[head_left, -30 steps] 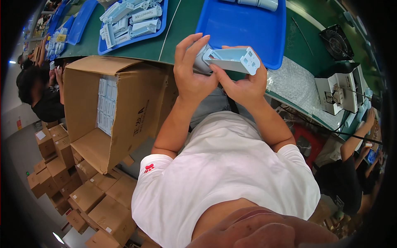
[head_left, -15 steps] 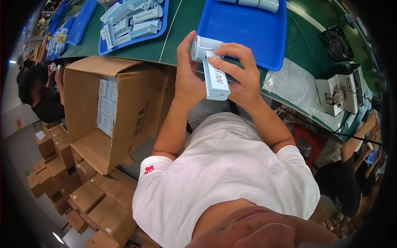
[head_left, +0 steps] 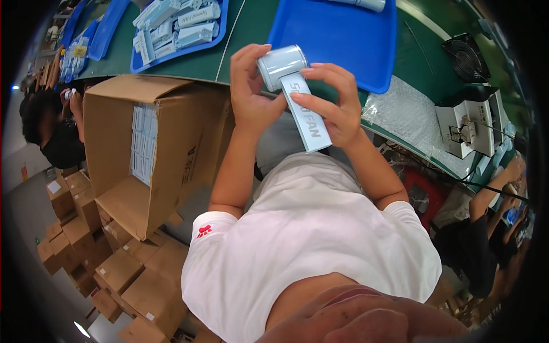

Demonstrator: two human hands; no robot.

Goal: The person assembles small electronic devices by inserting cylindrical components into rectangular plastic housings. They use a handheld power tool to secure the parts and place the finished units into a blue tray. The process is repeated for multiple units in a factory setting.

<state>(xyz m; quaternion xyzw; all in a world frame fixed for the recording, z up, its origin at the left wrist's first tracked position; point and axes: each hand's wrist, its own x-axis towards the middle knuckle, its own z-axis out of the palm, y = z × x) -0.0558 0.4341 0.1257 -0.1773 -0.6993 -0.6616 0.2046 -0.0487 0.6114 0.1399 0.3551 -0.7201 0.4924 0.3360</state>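
Note:
A shiny pale-blue cylinder (head_left: 283, 64) is gripped in my left hand (head_left: 249, 94), thumb below and fingers along its far side. My right hand (head_left: 338, 103) holds a slim light-blue carton (head_left: 307, 121) with grey lettering, fingers over its front and right edge. The carton slants down toward my body, its upper end touching or very close to the cylinder's lower side. Behind both hands lies a blue tray (head_left: 334, 43) with similar cylinders (head_left: 369, 4) at its far end.
To the left, another blue tray (head_left: 222, 35) holds several slim cartons (head_left: 197, 31). A large open cardboard box (head_left: 123, 197) with packed pale-blue cartons stands beside the green table (head_left: 234, 43). Bubble wrap (head_left: 394, 114), a black fan (head_left: 466, 59) and a white stand (head_left: 466, 134) are at the right. Co-workers sit on both sides.
The cylinder has tipped and turned, so more of its side shows. The carton has swung so its lower end points further right, its lettered face showing more fully. Both hands keep their hold.

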